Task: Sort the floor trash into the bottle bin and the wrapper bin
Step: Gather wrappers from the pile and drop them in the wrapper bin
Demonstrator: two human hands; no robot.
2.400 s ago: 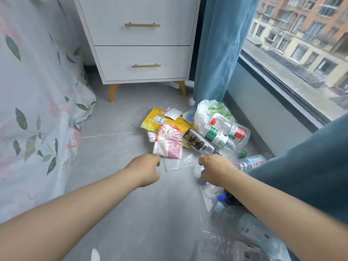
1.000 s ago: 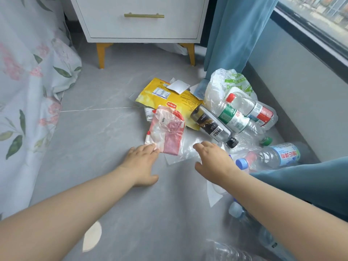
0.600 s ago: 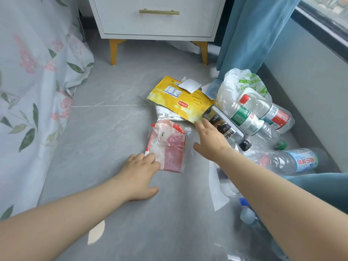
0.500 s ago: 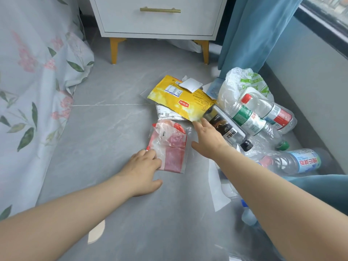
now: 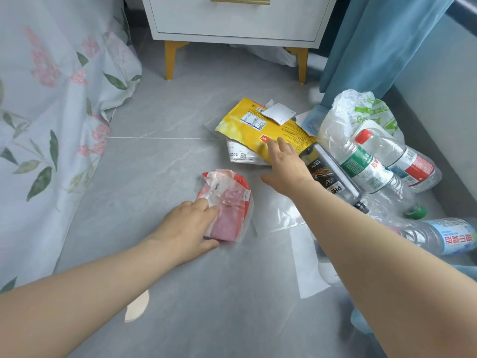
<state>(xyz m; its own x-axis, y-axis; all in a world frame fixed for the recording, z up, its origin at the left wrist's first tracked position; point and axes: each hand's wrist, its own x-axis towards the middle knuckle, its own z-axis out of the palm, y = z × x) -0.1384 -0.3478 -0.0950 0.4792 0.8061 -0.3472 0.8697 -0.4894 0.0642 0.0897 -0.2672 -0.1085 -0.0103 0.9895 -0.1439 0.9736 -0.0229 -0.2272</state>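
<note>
A pink and red clear wrapper (image 5: 229, 202) lies on the grey floor, and my left hand (image 5: 189, 228) grips its near edge, thumb under and fingers on top. My right hand (image 5: 285, 165) reaches forward with straight fingers touching the yellow snack bag (image 5: 258, 127). A white wrapper (image 5: 241, 155) lies under that bag. To the right lie a dark bottle (image 5: 330, 177), a green-label bottle (image 5: 369, 171), a red-label bottle (image 5: 402, 158) and a blue-label bottle (image 5: 444, 239). No bin is in view.
A white nightstand (image 5: 232, 19) on yellow legs stands at the back. Floral bedding (image 5: 51, 112) hangs on the left, a blue curtain (image 5: 374, 42) on the right. A white plastic bag (image 5: 356, 112), clear film (image 5: 281, 210) and a paper strip (image 5: 307, 264) lie among the bottles.
My left hand moved forward onto the pink wrapper and closed on its edge. My right hand reached further ahead, from near the dark bottle onto the yellow bag.
</note>
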